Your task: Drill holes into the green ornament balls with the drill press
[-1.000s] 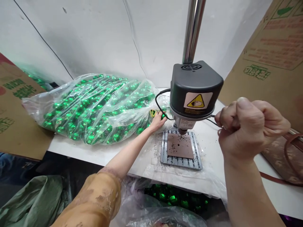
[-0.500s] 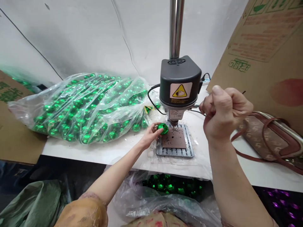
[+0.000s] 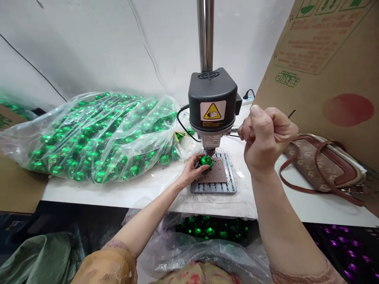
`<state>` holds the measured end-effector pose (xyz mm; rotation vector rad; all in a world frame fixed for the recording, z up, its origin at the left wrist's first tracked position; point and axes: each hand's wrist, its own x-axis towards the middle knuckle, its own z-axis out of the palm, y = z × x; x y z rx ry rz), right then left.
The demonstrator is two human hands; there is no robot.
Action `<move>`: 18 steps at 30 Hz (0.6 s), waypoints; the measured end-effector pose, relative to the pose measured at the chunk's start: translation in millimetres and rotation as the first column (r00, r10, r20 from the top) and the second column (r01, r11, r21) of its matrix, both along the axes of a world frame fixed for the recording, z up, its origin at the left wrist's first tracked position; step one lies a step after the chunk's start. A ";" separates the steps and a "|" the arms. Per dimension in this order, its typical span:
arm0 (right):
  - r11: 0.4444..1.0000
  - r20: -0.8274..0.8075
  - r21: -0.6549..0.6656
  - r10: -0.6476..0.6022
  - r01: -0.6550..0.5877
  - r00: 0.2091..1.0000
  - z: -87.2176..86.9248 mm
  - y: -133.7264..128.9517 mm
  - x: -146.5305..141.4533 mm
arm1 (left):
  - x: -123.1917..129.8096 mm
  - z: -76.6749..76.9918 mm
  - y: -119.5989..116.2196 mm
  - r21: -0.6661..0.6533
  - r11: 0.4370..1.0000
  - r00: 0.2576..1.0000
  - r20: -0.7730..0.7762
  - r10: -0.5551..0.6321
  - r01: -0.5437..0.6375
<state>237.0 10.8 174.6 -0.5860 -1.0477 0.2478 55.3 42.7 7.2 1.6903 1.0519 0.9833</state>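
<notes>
A shiny green faceted ball (image 3: 205, 161) is pinched in my left hand (image 3: 192, 170), beneath the chuck (image 3: 210, 151) of a small black drill press (image 3: 212, 100). Under the ball lies a brown board (image 3: 217, 173) on the grey slotted base (image 3: 213, 187), with dark shavings scattered over both. My right hand (image 3: 266, 136) is a closed fist at the drill press's right side, around its feed handle (image 3: 233, 129), of which only a short metal piece shows. Whether the bit touches the ball cannot be made out.
A big clear bag of green balls (image 3: 100, 138) fills the table's left. At the right are a patterned handbag (image 3: 328, 163) and a tall cardboard box (image 3: 319, 79). More green balls (image 3: 211, 228) lie in plastic below the table edge, purple ones (image 3: 346, 244) at lower right.
My left hand has brought the green ball rightward over the board, under the chuck. The right fist stays at the handle. The whole view has shifted slightly.
</notes>
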 end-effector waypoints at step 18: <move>0.997 0.007 0.040 0.061 -0.062 0.998 -4.0 -3.8 -0.8 | 23.5 -5.5 -18.4 0.064 0.998 1.000 0.027 -0.001 0.000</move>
